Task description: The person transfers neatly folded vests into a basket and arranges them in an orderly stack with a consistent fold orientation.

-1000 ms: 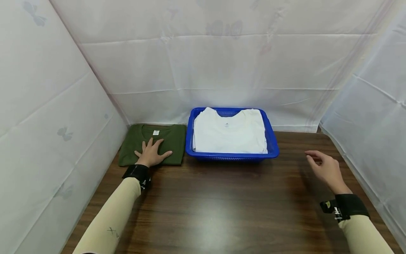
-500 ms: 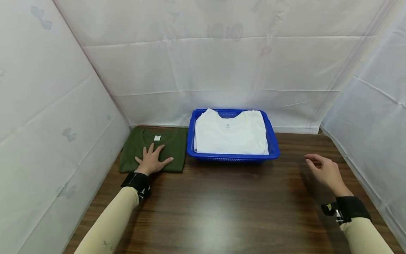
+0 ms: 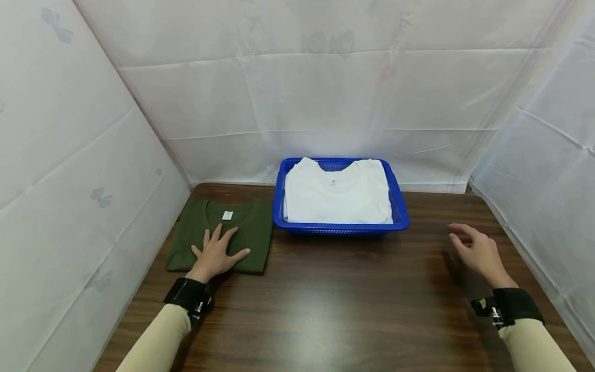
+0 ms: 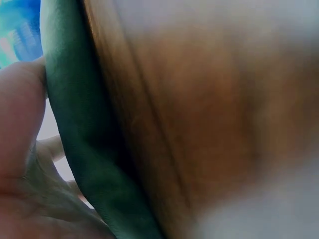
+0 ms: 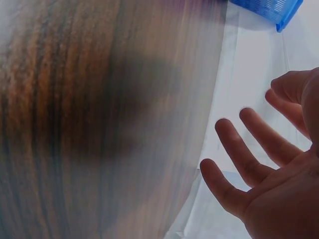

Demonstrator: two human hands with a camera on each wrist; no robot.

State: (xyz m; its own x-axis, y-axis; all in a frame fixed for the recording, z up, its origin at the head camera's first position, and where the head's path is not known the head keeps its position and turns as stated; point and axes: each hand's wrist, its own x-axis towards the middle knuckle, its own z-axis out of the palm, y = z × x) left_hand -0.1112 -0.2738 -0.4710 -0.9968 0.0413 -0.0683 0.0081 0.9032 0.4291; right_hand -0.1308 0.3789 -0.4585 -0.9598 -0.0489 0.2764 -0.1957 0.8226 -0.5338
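A folded dark green T-shirt (image 3: 251, 232) lies flat on the table's left side, its white neck label (image 3: 227, 215) facing up. My left hand (image 3: 215, 258) rests on it with the fingers spread; the left wrist view has the palm (image 4: 30, 199) right against the green cloth (image 4: 75, 114). At the right, my right hand (image 3: 479, 253) hovers over the table, holding nothing, its fingers loosely bent. The right wrist view catches those fingers (image 5: 244, 154) apart from one another. Between the hands stands a blue plastic basket (image 3: 341, 227) with folded white T-shirts (image 3: 337, 199) in it.
The dark wood table (image 3: 316, 305) reaches back to a white cloth wall (image 3: 325, 103). More white cloth hangs along the left side (image 3: 93, 155) and the right side (image 3: 553, 155). Part of the basket (image 5: 269, 10) shows at the top of the right wrist view.
The green T-shirt has slid toward the front of the table under my left hand, baring a strip of wood behind it. My right hand and the basket have hardly moved.
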